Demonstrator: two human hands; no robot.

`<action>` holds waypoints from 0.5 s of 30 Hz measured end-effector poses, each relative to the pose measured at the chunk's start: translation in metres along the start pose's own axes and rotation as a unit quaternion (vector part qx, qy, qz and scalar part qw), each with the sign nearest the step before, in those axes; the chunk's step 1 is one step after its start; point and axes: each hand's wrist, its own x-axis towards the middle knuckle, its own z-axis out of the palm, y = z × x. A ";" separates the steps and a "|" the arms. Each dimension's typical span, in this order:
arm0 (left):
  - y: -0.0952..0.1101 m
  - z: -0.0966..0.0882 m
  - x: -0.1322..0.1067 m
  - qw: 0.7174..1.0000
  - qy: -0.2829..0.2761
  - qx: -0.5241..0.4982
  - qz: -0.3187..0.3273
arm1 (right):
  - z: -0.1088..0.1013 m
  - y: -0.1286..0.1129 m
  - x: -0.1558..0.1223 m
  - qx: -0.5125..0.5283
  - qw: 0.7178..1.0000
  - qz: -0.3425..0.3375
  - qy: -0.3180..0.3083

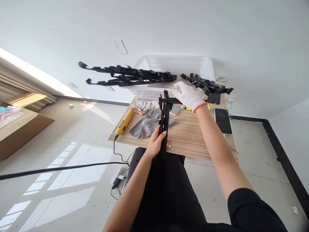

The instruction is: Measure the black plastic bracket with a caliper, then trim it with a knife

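Observation:
My bare left hand [158, 141] is wrapped round a long black plastic strip [164, 117], held upright over the table's front edge. Across the strip's upper part sits a black caliper [171, 100] with a marked scale, its jaws astride the strip. My right hand [189, 96], in a white knitted glove with an orange cuff, is closed on the caliper's right end, which its fingers partly hide. Behind the hands, a white plastic basket [142, 94] carries more black strips [135, 75] on its left and another bundle of strips [207, 85] on its right.
On the striped wooden table [190, 132] lie a yellow corded tool [124, 122], a grey cloth [146, 124], a white glove [145, 105] and a phone [223, 120]. A cardboard box [26, 129] stands at left. Cables [72, 167] cross the floor, and a wall [169, 29] rises behind the basket.

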 end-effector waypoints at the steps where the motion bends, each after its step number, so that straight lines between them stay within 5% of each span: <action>1: 0.000 0.000 0.000 1.000 0.003 -0.002 0.000 | 0.000 0.000 0.000 0.003 1.000 0.005 -0.001; 15: -0.003 -0.003 0.002 1.000 -0.001 0.005 0.008 | 0.002 0.014 0.006 0.085 0.996 -0.042 0.004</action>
